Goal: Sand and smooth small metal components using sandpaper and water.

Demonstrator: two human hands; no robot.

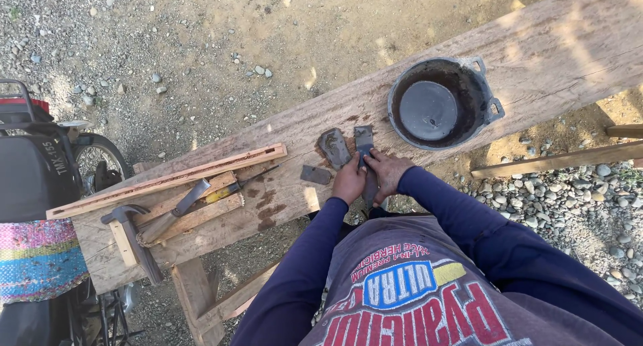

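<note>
Two hands, left [349, 182] and right [386, 173], close their fingers on a flat grey metal blade [365, 145] on the rough wooden plank counter [542, 58], beside a round black pot [439, 105].

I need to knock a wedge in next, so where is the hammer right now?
In the head view the hammer lies at the left end of the wooden plank, beside a chisel, far left of both hands.
</note>
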